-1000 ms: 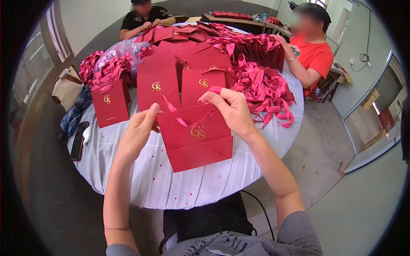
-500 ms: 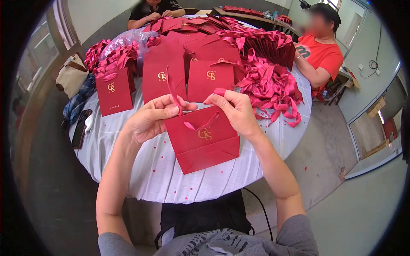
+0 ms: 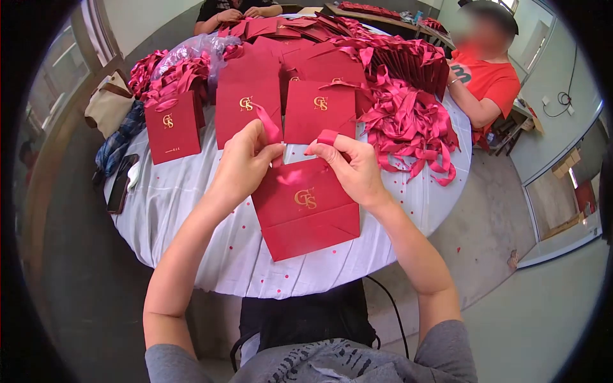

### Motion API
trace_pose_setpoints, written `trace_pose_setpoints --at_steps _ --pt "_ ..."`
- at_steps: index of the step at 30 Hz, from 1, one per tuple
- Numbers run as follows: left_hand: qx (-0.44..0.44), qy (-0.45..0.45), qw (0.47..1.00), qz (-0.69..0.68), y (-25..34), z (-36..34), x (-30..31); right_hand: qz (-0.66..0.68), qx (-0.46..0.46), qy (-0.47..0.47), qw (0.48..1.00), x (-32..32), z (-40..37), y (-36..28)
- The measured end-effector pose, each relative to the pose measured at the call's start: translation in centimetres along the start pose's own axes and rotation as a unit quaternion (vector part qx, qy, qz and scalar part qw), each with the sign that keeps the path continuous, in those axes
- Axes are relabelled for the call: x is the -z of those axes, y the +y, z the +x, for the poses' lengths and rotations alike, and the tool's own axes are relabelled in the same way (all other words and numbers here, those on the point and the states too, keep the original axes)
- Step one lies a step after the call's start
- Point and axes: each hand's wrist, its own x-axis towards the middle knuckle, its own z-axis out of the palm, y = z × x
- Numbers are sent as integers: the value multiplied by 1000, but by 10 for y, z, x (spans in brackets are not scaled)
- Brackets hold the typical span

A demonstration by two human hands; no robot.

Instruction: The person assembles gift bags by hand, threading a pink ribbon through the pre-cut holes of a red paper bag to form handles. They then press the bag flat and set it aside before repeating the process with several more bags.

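A small red paper gift bag (image 3: pixel 310 220) with a gold monogram leans on the tablecloth, its top edge toward my hands. At its upper left corner, my left hand (image 3: pixel 246 163) is closed, pinching a pink-red ribbon (image 3: pixel 272 127) that stands up in a loop. My right hand (image 3: pixel 351 166) is closed at the upper right edge, thumb against fingers. A red band (image 3: pixel 327 136) crosses its index finger, and a bit of red ribbon seems pinched at the fingertips. Another short ribbon piece, blurred, shows at the bag's front near the top.
More red bags (image 3: pixel 320 113) stand and lie across the round table with its white cloth (image 3: pixel 217 274). A ribbon heap (image 3: pixel 412 131) is at right, with plastic wrap (image 3: pixel 195 54) and a phone (image 3: pixel 122 185) at left. Two people sit across and to the right.
My left hand has turned and closed more tightly on the ribbon, which now forms a broader loop. The right hand and bag have barely moved. The view has shifted slightly.
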Motion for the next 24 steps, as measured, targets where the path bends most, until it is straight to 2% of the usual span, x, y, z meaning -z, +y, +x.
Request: trace_pose_setpoints --at_steps 4,6,9,13,14,15,16,17,19,20,24 --pt "17 62 995 76 -13 4 -9 7 23 24 999 -8 -4 2" --pt "3 98 989 112 -17 3 -13 -34 23 27 999 -10 -5 2" --pt "1 106 989 102 -23 3 -13 -19 45 47 998 -13 -5 5" --pt "25 114 989 94 -32 4 -13 -26 23 41 999 -15 -5 6" --pt "88 87 990 -60 -32 4 -11 -18 14 47 999 -15 -5 5" --pt "149 57 964 -212 -30 2 -9 -11 3 54 998 -15 -5 5" --pt "174 17 944 -280 -23 -3 -3 -11 0 54 999 -15 -5 6" --pt "177 16 943 -281 -25 -4 3 -7 -10 46 999 -14 -4 7" --pt "238 -112 884 -386 -24 -5 18 -4 -22 39 999 -14 -4 8" --pt "267 -104 885 -366 -20 -9 22 2 -25 41 999 -15 -4 9" --pt "272 -111 869 -398 -8 -20 22 14 -38 40 998 -16 -3 8"
